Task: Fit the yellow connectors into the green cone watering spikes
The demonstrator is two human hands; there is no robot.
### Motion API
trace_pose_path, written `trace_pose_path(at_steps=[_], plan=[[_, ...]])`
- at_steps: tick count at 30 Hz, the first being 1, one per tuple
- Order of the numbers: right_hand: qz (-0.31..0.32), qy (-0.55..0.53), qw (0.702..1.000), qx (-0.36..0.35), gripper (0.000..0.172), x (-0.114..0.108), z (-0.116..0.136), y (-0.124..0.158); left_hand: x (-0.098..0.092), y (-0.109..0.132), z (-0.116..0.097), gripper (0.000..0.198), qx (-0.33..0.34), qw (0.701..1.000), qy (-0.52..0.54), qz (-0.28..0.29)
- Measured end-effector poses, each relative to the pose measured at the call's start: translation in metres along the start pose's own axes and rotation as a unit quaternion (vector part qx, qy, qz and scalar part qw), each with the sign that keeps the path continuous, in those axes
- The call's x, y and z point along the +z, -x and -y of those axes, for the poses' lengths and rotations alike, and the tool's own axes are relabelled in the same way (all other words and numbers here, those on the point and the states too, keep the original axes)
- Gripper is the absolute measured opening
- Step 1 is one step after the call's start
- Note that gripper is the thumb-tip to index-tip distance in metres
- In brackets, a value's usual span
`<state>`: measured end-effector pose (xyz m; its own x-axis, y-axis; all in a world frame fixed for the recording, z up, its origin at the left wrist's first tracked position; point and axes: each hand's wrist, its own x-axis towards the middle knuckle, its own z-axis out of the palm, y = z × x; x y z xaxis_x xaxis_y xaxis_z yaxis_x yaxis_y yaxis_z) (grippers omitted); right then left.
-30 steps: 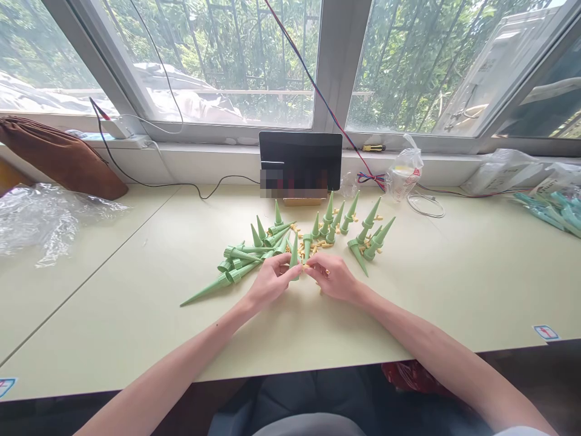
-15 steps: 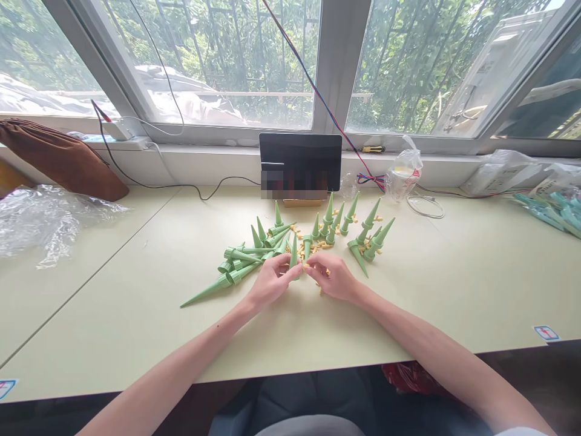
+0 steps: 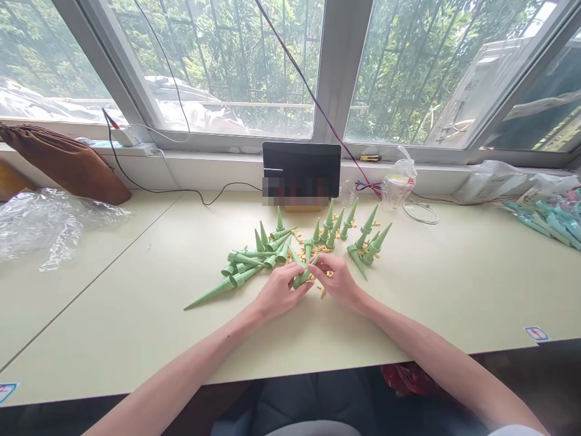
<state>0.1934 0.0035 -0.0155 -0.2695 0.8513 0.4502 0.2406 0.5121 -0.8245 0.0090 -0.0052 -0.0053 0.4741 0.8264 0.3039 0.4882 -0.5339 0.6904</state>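
Observation:
My left hand [image 3: 284, 289] is closed around a green watering spike [image 3: 301, 280], which leans with its pointed end up and to the right. Close against it, my right hand [image 3: 334, 280] pinches a small yellow valve [image 3: 307, 266], mostly covered by the fingertips. Just beyond the hands lie more small yellow valves [image 3: 323, 248] in a loose heap. A pile of green spikes [image 3: 242, 260] lies to the left of my left hand. Several spikes with yellow valves fitted [image 3: 370, 239] stand or lie behind and right of my right hand.
At the back of the table [image 3: 136, 315] a dark tablet [image 3: 302, 166] leans on a stand. Clear plastic wrap [image 3: 49, 221] and a brown pouch [image 3: 68, 163] lie on the left. A bagged cup [image 3: 399, 188], a coiled white cable [image 3: 422, 213] and teal pieces [image 3: 549, 221] are on the right.
The spike in my left hand has gone from upright to tilted toward the right. My right hand's fingers have come in against it. The head view has shifted slightly.

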Motion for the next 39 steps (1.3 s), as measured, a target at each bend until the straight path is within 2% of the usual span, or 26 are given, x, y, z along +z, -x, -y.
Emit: trace_pose_path(at_steps=[9,13,18,21,24,30,39], plan=[[0.018,-0.022,0.999,0.028,0.027,-0.007,0.006,-0.003,0.0,-0.001,-0.001,0.029,-0.002,1.0,0.0,0.005],[0.028,0.007,0.999,0.026,0.023,-0.019,0.011,0.005,-0.001,-0.002,-0.004,0.03,0.005,1.0,0.019,0.002],[-0.053,0.121,0.991,0.028,0.021,-0.052,0.015,0.012,0.0,-0.001,-0.003,0.033,-0.026,1.0,0.008,-0.01],[-0.101,0.191,0.976,0.019,0.02,-0.069,0.013,0.006,0.001,-0.002,-0.002,0.035,-0.038,0.999,-0.003,-0.003],[-0.118,0.231,0.966,0.023,0.02,-0.079,0.007,-0.003,0.001,-0.002,0.0,0.035,-0.038,0.999,-0.004,-0.002],[-0.094,0.256,0.961,0.049,0.016,-0.084,-0.01,-0.012,0.002,-0.001,0.002,0.032,-0.033,0.999,-0.005,-0.007],[-0.066,0.285,0.954,0.061,0.012,-0.082,-0.015,-0.022,0.005,-0.001,0.003,0.03,-0.029,1.0,-0.006,0.006]])
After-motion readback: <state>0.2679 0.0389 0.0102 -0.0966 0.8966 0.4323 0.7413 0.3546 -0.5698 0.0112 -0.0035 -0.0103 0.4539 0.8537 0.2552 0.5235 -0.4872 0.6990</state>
